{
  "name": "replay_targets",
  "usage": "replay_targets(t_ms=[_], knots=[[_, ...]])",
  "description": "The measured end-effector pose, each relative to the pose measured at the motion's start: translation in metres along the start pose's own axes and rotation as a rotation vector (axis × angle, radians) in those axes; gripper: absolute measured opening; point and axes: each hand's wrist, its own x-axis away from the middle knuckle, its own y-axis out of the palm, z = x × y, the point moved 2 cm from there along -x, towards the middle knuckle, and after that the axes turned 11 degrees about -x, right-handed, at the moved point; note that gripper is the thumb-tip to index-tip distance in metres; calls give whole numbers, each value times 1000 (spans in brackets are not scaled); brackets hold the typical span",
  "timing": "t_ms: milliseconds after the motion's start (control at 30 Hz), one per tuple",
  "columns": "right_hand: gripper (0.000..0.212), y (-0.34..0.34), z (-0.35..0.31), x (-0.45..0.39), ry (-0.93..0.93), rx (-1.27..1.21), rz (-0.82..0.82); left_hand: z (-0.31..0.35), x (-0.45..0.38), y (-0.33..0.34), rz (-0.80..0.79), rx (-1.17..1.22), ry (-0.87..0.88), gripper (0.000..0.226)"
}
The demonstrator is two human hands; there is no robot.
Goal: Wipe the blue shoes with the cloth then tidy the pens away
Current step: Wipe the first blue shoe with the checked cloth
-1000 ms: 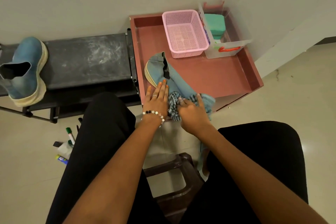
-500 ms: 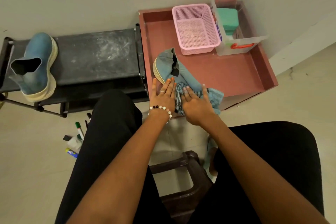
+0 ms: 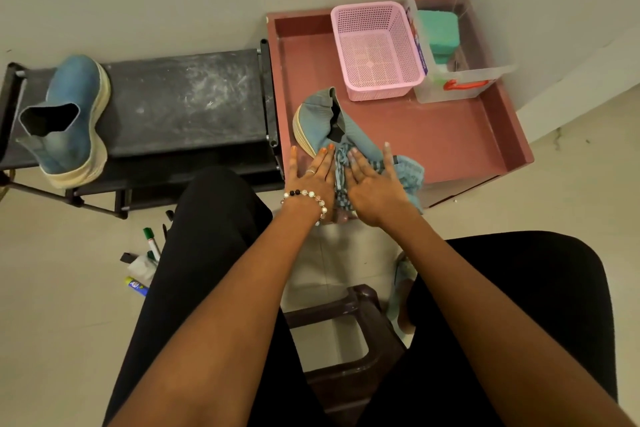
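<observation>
Both hands, left hand (image 3: 313, 177) and right hand (image 3: 372, 189), flat on checked cloth (image 3: 341, 180) over blue shoe (image 3: 320, 123) in red tray (image 3: 450, 139).

We see a faded blue shoe (image 3: 323, 125) with a cream sole on the reddish-brown tray (image 3: 450, 142), under a blue-and-dark checked cloth (image 3: 341, 180). At the tray's far edge sit a pink mesh basket (image 3: 375, 48) and a green sponge (image 3: 438, 33). Our second blue shoe (image 3: 69, 118) rests on the black shelf (image 3: 187, 100).
</observation>
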Motion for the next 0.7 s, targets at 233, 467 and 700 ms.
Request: replay_targets(t_ms=[233,467,700], knots=[[60,7,2,28,4,-37,-81,5,-6,9,56,33,-72,108],[64,-9,9,-25,-27,54,103,7,-6,4,-33,32,-37,126],[73,-4,-2,-5,-8,-69,-8,8,-3,3,-29,2,-61,125]])
